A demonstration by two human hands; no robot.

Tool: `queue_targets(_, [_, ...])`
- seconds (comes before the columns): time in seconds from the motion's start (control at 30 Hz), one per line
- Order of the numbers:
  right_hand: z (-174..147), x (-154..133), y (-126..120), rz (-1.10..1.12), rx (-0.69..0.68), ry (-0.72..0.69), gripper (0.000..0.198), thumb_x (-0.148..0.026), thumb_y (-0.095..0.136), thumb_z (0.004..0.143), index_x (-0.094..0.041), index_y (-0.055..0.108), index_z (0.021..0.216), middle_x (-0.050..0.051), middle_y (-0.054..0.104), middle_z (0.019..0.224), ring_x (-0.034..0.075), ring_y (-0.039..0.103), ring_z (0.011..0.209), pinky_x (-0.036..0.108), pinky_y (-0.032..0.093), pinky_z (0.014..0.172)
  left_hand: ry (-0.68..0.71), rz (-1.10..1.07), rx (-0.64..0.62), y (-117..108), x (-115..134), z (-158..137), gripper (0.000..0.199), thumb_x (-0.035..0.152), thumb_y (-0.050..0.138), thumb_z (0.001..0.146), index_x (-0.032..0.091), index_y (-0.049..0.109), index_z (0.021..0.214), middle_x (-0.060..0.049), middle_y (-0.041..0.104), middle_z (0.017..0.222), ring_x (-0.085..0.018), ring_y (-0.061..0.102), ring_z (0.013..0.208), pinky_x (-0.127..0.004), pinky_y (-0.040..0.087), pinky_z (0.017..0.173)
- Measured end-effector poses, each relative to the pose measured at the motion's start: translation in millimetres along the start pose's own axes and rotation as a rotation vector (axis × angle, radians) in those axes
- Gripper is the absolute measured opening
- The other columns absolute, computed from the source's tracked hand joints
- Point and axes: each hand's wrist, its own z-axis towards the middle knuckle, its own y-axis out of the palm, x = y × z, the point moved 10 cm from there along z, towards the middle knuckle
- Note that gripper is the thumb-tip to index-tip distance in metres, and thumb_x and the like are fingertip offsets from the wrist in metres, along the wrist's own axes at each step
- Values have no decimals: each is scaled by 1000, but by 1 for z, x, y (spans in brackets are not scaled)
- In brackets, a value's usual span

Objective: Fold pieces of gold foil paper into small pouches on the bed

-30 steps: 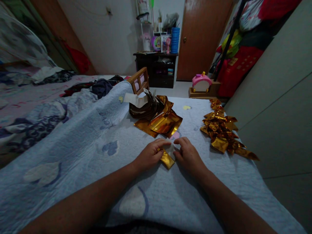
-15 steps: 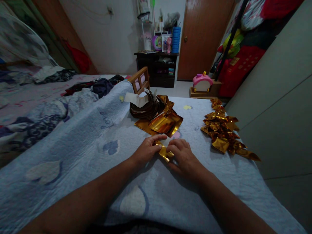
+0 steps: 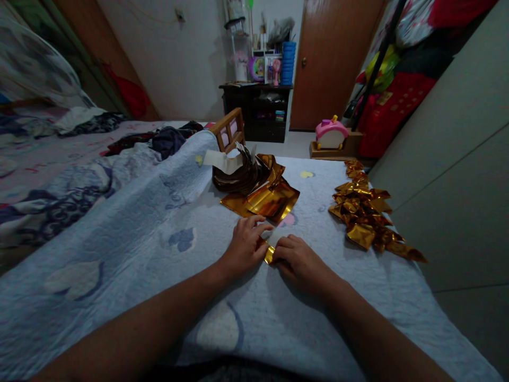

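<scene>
A sheet of gold foil paper (image 3: 269, 254), white on its other face, is partly folded between my two hands just above the bedspread. My left hand (image 3: 247, 245) grips its left side, with the index finger reaching over the white part. On the right side, my right hand (image 3: 296, 261) pinches the same sheet, its fingers curled and covering much of the gold. Beyond my hands lies a stack of gold foil sheets (image 3: 274, 197), some curled up with white backs showing. Folded gold paper pieces (image 3: 361, 212) form a heap to the right.
The pale blue bedspread (image 3: 151, 297) with heart shapes lies under everything. A grey cabinet (image 3: 457, 212) borders the right side. Behind the bed's wooden end rail (image 3: 230, 130) stand a dark shelf unit (image 3: 254, 114) and a pink toy (image 3: 331, 135). Clothes (image 3: 167, 142) lie at the left.
My left hand has shifted over the sheet, its fingers now more arched. My right hand has moved slightly down and right, and less gold shows between the hands.
</scene>
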Motion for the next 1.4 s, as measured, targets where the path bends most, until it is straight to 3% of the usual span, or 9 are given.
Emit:
queue_targets(0.13, [-2,9,-1,57,11,68,15,-7,62,89,-18,72,90,5,68,92,19,56,91,32,41,84,67,-65,-107,7,6,-2,15,7,59,80,18,64,89,-6,61,98,-22,56,96,-36,48,86])
queue_targets(0.23, [-3,18,-2,38,9,158,11,-9,64,89,-17,71,85,5,66,88,20,56,90,31,42,82,128,-181,-236,18,13,-7,19,2,51,80,17,62,82,-3,59,88,-16,57,83,-28,46,75])
queue_targets(0.37, [-3,23,-4,16,-11,227,9,-11,68,87,-18,71,81,5,67,85,21,56,88,33,41,80,192,-173,-328,22,22,-11,21,1,55,74,17,64,83,-3,59,87,-17,56,84,-28,44,76])
queue_targets(0.5, [-3,24,-5,41,-29,254,11,-10,66,88,-18,72,83,5,68,86,21,57,89,33,41,83,222,-173,-400,23,27,-13,13,16,72,75,17,64,86,-3,58,90,-19,55,90,-30,44,80])
queue_targets(0.73, [-4,31,-3,-6,-12,296,14,-14,61,92,-16,68,80,6,66,84,20,56,87,33,40,81,118,-112,-407,27,18,-10,9,22,63,89,18,64,82,-3,59,88,-19,56,89,-31,44,80])
queue_targets(1.4, [-3,35,-6,-220,18,405,17,-20,61,89,-19,68,74,7,69,78,21,59,78,33,34,70,25,137,-335,26,12,-11,22,26,56,95,17,64,77,-6,58,88,-23,53,90,-37,41,82])
